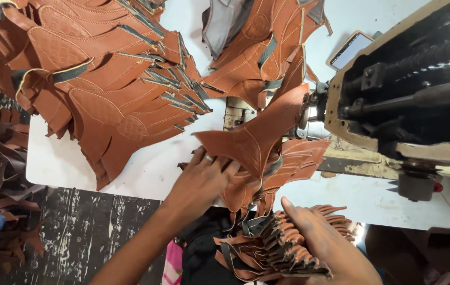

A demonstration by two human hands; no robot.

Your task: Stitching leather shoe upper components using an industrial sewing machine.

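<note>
Just below the middle of the frame, the left hand (pixel 204 177) lies with its fingers spread and pressed on a tan leather piece (pixel 259 134), a ring showing on one finger. The piece is a shaped cut of brown leather with pale stitch lines and a stamped, textured panel; it flares wide by the fingers and narrows as it rises to the right, where its tip meets the sewing machine (pixel 409 89). More pieces of the same cut hang in a chain beneath it.

At the bottom centre-right, the right hand (pixel 322 245) is curled around a stacked bundle of leather pieces (pixel 277 248), fingers closed over its fanned edges, some with dark straps.

The machine fills the right side, dark with a worn cream edge. A large heap of stitched leather pieces (pixel 103 79) covers the upper left of the white table (pixel 145 169), a second heap (pixel 259 47) sits at the top centre, and a phone (pixel 349 50) lies at the upper right.
</note>
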